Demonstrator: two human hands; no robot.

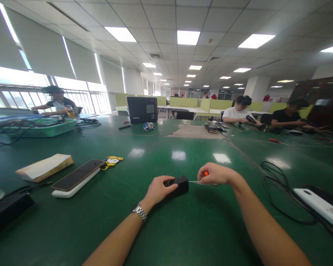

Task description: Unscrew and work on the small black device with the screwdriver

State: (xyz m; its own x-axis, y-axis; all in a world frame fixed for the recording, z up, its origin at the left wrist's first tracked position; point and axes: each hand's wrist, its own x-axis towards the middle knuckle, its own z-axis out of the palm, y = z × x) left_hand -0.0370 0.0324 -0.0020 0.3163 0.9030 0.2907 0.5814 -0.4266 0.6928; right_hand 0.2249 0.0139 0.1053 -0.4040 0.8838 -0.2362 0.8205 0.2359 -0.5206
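My left hand (158,191), with a metal watch on its wrist, is wrapped round a small black box (182,186) resting on the green tabletop (183,229). To its right, my right hand (213,173) grips a screwdriver (194,182) with a thin metal shaft; an orange part shows between the fingers. The shaft points left, and its tip meets the right end of the box. Whether the tip sits in a screw is too small to tell.
Phones (79,175), a tissue pack (46,167) and a green basket (54,127) stand on the left. Cables (277,192) and a white device (320,207) lie right. Farther back are a black case (142,110), an orange screwdriver (276,140) and several people.
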